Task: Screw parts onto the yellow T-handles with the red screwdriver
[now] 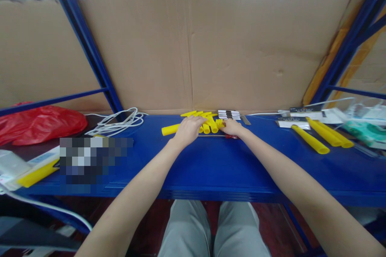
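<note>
My left hand [189, 129] rests over a group of yellow tapered tubes [214, 126] on the blue table, its fingers stretched towards the right. One yellow tube [170, 129] sticks out to the left from beneath that hand. At the right end of the group, my right hand [233, 127] has its fingers closed on a small yellow piece [220, 123] that looks ridged; the fingers partly hide it. A small dark red item [232, 137] lies just under the right hand. Behind the tubes, several thin yellow pieces [188, 114] lie beside a stack of white-and-black packs [228, 115].
Yellow tubes [312, 139] and a green-and-white pack [366, 131] lie at the right. On the left are a white cable coil [129, 120], a red plastic bag [42, 124] and another yellow tube [37, 173]. Cardboard [241, 48] walls the back between blue posts [90, 48].
</note>
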The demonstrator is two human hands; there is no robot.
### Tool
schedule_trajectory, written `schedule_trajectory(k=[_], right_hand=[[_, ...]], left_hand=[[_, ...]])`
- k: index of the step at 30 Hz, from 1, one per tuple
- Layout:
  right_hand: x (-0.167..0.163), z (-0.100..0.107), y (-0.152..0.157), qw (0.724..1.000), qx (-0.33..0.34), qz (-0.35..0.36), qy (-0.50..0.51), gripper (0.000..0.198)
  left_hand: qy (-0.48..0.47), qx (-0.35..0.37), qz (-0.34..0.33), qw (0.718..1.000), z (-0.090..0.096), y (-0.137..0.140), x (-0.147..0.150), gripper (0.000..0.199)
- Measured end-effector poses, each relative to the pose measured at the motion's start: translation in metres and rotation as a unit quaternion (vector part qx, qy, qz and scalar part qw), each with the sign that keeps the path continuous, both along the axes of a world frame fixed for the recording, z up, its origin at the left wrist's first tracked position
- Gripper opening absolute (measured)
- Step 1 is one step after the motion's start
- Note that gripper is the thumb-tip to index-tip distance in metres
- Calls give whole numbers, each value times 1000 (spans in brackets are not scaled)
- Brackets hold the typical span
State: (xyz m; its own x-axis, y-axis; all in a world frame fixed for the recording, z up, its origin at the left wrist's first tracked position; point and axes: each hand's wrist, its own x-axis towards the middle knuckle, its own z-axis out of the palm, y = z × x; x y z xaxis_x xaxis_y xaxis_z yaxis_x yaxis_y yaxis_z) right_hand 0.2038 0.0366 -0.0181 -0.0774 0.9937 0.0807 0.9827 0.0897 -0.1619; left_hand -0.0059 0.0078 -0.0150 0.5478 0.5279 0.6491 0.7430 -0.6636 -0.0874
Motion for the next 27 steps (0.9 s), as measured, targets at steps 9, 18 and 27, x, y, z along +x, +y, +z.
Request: schedule_trajectory(k=[9,18,27], right_hand=[[5,-3,0,1000,20,14,0,29],[13,-6,5,996,46,33,70,24],[-16,14,-14,887,31,159,432,20]], left_hand=[[7,10,-1,1000,0,-1,1,32],[16,-2,-12,1000,-1,1,0,32],[29,-40,7,999,2,-2,1,39]])
